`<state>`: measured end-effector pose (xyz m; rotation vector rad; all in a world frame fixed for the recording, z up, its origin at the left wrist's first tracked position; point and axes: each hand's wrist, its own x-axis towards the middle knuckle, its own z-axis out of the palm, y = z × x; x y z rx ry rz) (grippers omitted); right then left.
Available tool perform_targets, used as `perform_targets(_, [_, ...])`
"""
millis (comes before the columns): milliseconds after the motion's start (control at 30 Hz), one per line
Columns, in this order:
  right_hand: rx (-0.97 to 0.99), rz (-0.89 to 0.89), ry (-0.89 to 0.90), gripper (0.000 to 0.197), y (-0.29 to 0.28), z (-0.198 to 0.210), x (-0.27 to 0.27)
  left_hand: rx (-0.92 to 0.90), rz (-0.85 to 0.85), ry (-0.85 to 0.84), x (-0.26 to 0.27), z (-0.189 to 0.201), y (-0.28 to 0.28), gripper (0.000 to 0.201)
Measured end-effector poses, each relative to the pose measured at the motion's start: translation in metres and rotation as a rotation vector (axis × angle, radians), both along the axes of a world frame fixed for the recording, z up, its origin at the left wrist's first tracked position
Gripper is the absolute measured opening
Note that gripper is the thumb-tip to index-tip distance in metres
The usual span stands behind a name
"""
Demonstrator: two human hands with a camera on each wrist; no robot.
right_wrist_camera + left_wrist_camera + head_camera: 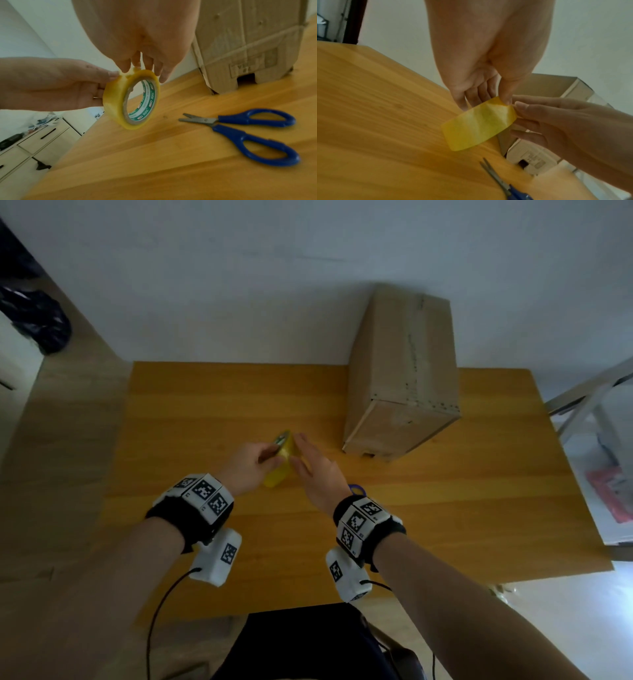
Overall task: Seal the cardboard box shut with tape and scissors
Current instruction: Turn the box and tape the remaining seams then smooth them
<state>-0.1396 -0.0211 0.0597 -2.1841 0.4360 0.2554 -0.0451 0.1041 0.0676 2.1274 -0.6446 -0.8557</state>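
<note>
A yellowish roll of clear tape (281, 462) with a green-printed core (145, 100) is held upright above the wooden table (205, 412). My left hand (270, 455) grips it from the left, thumb on the top rim (505, 97) and fingers behind. My right hand (301, 453) reaches in from the right, its straight fingertips (137, 65) touching the roll's top edge. The blue-handled scissors (240, 128) lie slightly apart on the table under my right wrist; the head view shows only one handle loop (358, 490). The brown cardboard box (400, 371) stands at the back right.
The box leans close to the white wall (239, 285), and its near face has a cut-out notch at the bottom (245, 79). A drawer unit (34, 148) stands off the table's left side. Shelving with bags (609, 474) is to the right.
</note>
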Motion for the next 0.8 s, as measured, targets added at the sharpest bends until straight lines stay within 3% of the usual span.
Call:
perform_targets(133, [-0.099,-0.015,-0.1,0.044,-0.007,0.012,-0.002,-0.055,0.083,0.111,0.003,0.011,-0.002,0.035])
perform_targets(367, [-0.265,-0.186,-0.387,0.022,-0.016,0.026,0.0,-0.116,0.033,0.073,0.005,0.029,-0.011,0.033])
perform_targets(500, [-0.359,-0.198,-0.442,0.016,-0.023,0.038,-0.003,-0.125,0.006,-0.001,-0.006,0.042,-0.022,0.024])
perform_targets(633, [-0.324,-0.179,-0.35,0.018,-0.032,0.056,-0.007,0.012,-0.034,-0.12,-0.012,0.051,-0.03,0.029])
perform_targets(800, [-0.113,-0.258,-0.382,0.016,-0.038,0.086,-0.008,0.118,0.023,-0.204,-0.01,0.061,-0.032,0.039])
